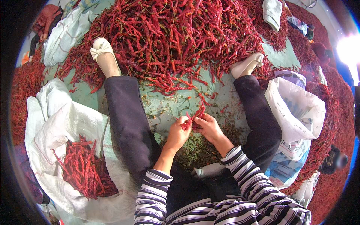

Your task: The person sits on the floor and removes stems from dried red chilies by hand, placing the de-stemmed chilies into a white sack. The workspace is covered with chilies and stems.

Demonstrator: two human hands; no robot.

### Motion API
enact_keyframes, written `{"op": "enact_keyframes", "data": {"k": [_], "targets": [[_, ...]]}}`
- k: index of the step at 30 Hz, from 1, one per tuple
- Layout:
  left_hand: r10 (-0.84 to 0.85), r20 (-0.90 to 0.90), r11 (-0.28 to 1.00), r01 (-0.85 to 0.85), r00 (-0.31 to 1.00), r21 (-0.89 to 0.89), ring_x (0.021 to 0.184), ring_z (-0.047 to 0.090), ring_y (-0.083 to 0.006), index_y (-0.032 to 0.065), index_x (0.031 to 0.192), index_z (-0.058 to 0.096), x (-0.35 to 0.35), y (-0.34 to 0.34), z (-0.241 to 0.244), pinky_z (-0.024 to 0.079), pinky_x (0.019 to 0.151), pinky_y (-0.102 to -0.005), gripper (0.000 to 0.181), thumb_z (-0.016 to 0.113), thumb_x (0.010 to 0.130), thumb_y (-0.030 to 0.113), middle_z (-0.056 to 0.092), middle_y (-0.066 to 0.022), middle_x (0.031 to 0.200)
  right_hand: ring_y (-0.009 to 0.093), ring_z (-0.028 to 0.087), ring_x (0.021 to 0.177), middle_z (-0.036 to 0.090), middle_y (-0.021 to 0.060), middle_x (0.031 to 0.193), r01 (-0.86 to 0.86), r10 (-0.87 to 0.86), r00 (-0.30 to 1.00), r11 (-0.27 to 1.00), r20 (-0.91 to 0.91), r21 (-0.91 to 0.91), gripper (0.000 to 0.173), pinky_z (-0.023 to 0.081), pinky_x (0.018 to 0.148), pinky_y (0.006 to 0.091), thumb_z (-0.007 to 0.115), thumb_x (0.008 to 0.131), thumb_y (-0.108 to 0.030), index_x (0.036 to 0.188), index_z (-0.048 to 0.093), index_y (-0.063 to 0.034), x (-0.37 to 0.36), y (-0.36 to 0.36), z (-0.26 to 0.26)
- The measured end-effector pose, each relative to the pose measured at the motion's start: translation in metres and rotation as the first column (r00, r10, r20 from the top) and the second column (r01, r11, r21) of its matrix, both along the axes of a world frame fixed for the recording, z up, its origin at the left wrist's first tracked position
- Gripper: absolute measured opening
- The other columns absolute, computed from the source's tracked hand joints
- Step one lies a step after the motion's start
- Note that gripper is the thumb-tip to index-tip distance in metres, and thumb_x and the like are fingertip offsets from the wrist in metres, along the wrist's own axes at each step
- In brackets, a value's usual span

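Between my outstretched legs, both hands meet over a green floor sheet (161, 105). My left hand (180, 132) is closed around a few dried red chili peppers (186, 123), whose tips poke out past the fingers. Thumb and fingers of my right hand (209, 128) pinch another red chili (200, 112) right beside them. The fingers hide how many pods each hand has. Below the hands lies a heap of green chili stems (197, 150). Ahead of me rises a large pile of long, wrinkled red chilies (180, 42), many with stems on.
At my left stands an open white woven sack (81, 115) with red chilies (87, 168) inside. On my right is another open white sack (292, 109) bearing writing. More chili heaps (334, 180) surround me. Other people are nearby, including one at the upper left (46, 21).
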State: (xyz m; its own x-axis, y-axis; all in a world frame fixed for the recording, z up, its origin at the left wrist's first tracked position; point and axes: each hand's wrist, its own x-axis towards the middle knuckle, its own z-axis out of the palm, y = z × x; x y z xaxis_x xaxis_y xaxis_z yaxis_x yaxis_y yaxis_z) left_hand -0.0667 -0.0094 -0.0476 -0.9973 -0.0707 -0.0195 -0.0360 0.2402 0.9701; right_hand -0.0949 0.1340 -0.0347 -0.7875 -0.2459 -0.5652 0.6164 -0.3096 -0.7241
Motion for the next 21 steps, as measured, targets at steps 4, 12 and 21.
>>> {"op": "enact_keyframes", "data": {"k": [4, 12, 21], "targets": [[0.044, 0.317, 0.775, -0.233, 0.947, 0.587, 0.043, 0.048, -0.0067, 0.0037, 0.093, 0.054, -0.007, -0.015, 0.000, 0.039, 0.039, -0.0195, 0.013, 0.053, 0.083, 0.012, 0.056, -0.0022, 0.064, 0.021, 0.058, 0.078, 0.058, 0.0059, 0.088, 0.002, 0.255, 0.913, 0.780, -0.320, 0.626, 0.028, 0.049, 0.069, 0.0313, 0.058, 0.080, -0.013, 0.104, 0.049, -0.0010, -0.009, 0.027, -0.002], [-0.315, 0.289, 0.608, -0.041, 0.904, 0.793, 0.043, 0.046, -0.0074, 0.0052, 0.091, 0.051, 0.003, -0.003, 0.010, 0.036, 0.037, -0.0197, 0.013, 0.056, 0.082, 0.013, 0.058, -0.0058, 0.071, 0.006, 0.050, 0.071, 0.056, -0.0001, 0.082, -0.170, 0.382, 0.854, 0.846, -0.352, 0.506, 0.020, 0.043, 0.064, 0.0218, 0.058, 0.080, -0.014, 0.096, 0.057, -0.0016, 0.007, 0.024, 0.036], [-0.420, 0.419, 0.786, 0.092, 0.805, 0.611, 0.049, 0.045, -0.0045, 0.0058, 0.093, 0.052, 0.038, 0.008, 0.026, 0.036, 0.043, -0.0199, 0.017, 0.060, 0.079, 0.011, 0.050, 0.0043, 0.064, 0.005, 0.047, 0.054, 0.051, 0.0001, 0.062, -0.066, 0.429, 0.808, 0.747, -0.404, 0.661, 0.009, 0.040, 0.050, 0.0212, 0.055, 0.082, -0.010, 0.082, 0.055, -0.0012, 0.048, 0.026, 0.032]]}}
